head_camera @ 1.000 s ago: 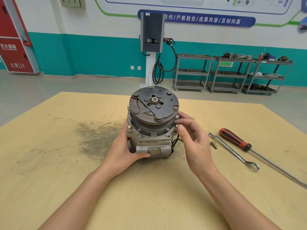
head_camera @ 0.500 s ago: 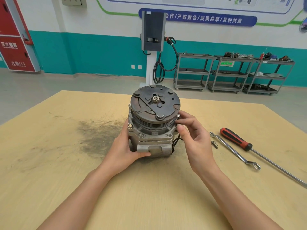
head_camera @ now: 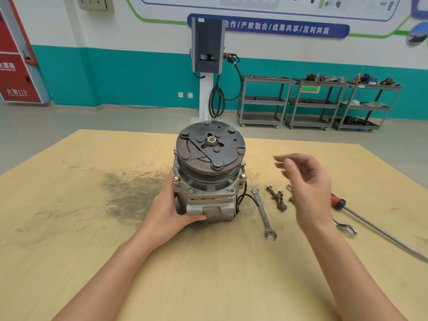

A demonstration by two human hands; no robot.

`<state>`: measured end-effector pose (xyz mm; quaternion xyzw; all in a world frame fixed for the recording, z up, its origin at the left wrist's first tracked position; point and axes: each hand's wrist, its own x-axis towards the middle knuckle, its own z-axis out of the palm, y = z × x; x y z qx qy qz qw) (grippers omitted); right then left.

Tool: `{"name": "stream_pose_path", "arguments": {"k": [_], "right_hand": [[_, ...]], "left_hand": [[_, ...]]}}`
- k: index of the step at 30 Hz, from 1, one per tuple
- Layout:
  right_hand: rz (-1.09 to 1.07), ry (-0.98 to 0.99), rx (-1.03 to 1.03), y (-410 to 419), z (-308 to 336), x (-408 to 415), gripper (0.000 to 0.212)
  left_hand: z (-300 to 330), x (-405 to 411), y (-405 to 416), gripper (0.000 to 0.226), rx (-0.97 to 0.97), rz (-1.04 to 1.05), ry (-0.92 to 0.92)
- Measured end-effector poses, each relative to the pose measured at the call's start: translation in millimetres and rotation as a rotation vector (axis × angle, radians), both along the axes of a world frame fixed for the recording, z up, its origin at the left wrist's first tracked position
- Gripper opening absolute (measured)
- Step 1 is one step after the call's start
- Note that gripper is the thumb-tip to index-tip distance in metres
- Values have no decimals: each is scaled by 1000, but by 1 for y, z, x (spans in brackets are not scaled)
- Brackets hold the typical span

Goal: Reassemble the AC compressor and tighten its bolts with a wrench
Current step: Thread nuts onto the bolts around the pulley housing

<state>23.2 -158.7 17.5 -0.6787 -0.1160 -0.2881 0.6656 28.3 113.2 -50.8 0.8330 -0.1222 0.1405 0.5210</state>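
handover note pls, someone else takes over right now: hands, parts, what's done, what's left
Left hand grips the compressor, upright on the table.
Right hand open in the air, holding nothing.
Open-end wrench lies right of the compressor; loose bolts beside it, ring wrench and screwdriver farther right.
Done: three flange bolts seated in front.
Left: fit the loose bolts, tighten all with a wrench.
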Motion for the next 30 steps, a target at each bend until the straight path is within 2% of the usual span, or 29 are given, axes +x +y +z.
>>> {"name": "stream_pose_path", "arguments": {"k": [3, 6, 9, 13, 16, 21, 24, 26, 28, 30], "right_hand": [[-234, 166, -176, -31, -7, 7, 13], [-302, 412, -624, -48, -20, 16, 5], [-338, 582, -901, -53, -30, 21, 19], [-448, 625, -1030, -56, -36, 24, 29], [-489, 647, -1099, -55, -42, 26, 29], [-591, 577, -1233, -48, -55, 33, 25], [-620, 562, -1222, -49, -60, 38, 19], [-632, 492, -1115, -47, -56, 38, 16], [-567, 282, -834, -41, -44, 32, 11], [-398, 10, -506, -28, -23, 18, 6]], "left_hand": [[-1, 1, 0, 102, 9, 6, -3], [-4, 3, 1, 96, 15, 11, -6], [-6, 5, 2, 98, 18, 12, -10], [-8, 7, 3, 101, 20, 11, -12], [-10, 8, 4, 101, 24, 16, -10], [-10, 8, 4, 99, 36, 16, -7], [-11, 8, 4, 98, 40, 21, -9], [-11, 8, 4, 98, 39, 22, -8], [-10, 7, 4, 98, 36, 23, -10], [-8, 7, 2, 98, 35, 21, -20]]}}
